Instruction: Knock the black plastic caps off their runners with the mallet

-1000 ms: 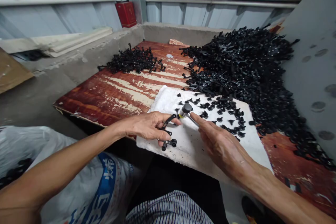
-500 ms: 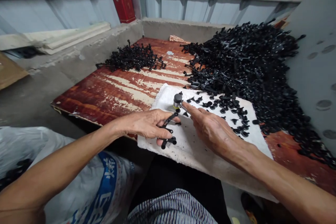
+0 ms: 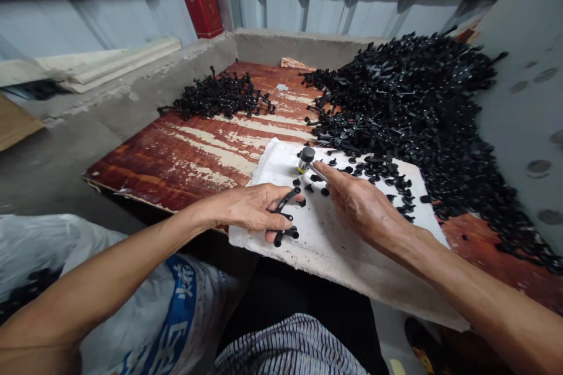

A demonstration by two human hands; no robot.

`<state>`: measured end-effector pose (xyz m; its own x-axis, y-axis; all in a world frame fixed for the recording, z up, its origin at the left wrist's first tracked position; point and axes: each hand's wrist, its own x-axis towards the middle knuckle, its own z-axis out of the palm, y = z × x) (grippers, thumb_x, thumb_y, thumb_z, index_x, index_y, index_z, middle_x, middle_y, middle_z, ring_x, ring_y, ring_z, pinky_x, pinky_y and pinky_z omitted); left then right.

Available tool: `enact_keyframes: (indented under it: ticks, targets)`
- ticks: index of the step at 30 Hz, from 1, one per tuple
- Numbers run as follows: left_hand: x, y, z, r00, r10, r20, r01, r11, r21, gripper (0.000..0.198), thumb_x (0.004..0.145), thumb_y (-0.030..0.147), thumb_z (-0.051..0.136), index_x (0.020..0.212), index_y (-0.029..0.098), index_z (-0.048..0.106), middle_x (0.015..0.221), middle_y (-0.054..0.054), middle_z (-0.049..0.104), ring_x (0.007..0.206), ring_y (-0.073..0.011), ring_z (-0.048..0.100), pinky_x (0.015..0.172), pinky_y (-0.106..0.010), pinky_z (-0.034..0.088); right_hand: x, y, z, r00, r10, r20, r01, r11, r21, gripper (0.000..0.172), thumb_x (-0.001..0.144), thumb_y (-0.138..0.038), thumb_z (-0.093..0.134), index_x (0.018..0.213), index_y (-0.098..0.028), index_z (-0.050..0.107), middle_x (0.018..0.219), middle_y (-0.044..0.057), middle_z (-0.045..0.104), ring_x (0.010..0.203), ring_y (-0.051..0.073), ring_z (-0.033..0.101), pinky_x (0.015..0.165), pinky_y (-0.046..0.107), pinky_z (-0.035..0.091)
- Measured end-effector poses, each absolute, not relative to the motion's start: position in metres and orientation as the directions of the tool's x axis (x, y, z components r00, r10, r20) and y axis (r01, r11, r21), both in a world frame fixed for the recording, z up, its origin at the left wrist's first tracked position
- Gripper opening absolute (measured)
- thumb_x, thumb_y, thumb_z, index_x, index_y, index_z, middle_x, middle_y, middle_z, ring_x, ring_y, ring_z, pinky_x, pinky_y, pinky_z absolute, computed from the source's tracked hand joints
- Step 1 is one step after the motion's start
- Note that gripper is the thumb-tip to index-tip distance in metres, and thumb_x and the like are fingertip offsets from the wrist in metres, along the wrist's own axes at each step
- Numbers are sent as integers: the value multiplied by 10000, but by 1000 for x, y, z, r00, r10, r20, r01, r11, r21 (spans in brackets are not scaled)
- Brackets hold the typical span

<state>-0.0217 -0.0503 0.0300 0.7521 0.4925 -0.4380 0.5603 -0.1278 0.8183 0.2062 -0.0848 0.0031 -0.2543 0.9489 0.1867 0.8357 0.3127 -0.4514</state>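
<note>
My right hand [image 3: 363, 202] is closed round the handle of a small hammer [image 3: 307, 158]. Its head has a black cap, a silver middle and a yellow lower face, and is just above or touching the white cloth; I cannot tell which. Pinched in my left hand [image 3: 255, 208] are several slim black plastic arms [image 3: 285, 202] with round ends, fanned out over the white cloth [image 3: 308, 269]. Small black round-based pieces with stems [image 3: 391, 173] lie scattered on the cloth around and beyond the hammer.
A big heap of black parts [image 3: 409, 94] covers the back right of the worn red board [image 3: 145, 149]. Further left sits a smaller pile [image 3: 222, 94]. A grey panel [image 3: 528, 94] leans at right. A plastic sack [image 3: 171, 310] stands lower left, and a red tin [image 3: 203, 14] is in the back corner.
The hammer has moved slightly right and up, away from the end of the black arm in my left hand. My left hand keeps its grip, almost in place.
</note>
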Motion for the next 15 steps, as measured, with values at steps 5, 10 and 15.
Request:
enact_keyframes:
  ticks: [5, 10, 15]
  targets:
    - [-6, -46, 35, 777, 459, -430, 560, -194, 805, 583, 830, 277, 571, 1366, 74, 465, 533, 39, 579, 455, -85, 388, 441, -215, 246, 202, -73, 14, -303, 940, 158, 835, 342, -431, 547, 796, -132, 469, 1335, -176, 557, 581, -26, 506, 482, 129, 410, 474, 267, 318]
    - [-2, -45, 34, 794, 440, -419, 537, -186, 823, 531, 832, 274, 569, 1324, 93, 487, 526, 46, 578, 429, -77, 377, 421, -210, 232, 206, -78, 17, -283, 942, 181, 827, 335, -452, 485, 867, -159, 404, 1330, -174, 550, 490, -75, 394, 409, 98, 343, 428, 235, 317]
    - [-17, -43, 42, 722, 549, -421, 537, -61, 841, 612, 835, 296, 597, 1387, 98, 421, 518, 48, 575, 407, -69, 380, 403, -192, 248, 228, -104, 13, -254, 947, 195, 865, 312, -393, 513, 903, -183, 386, 1404, -190, 494, 574, -24, 554, 438, 121, 442, 448, 253, 404]
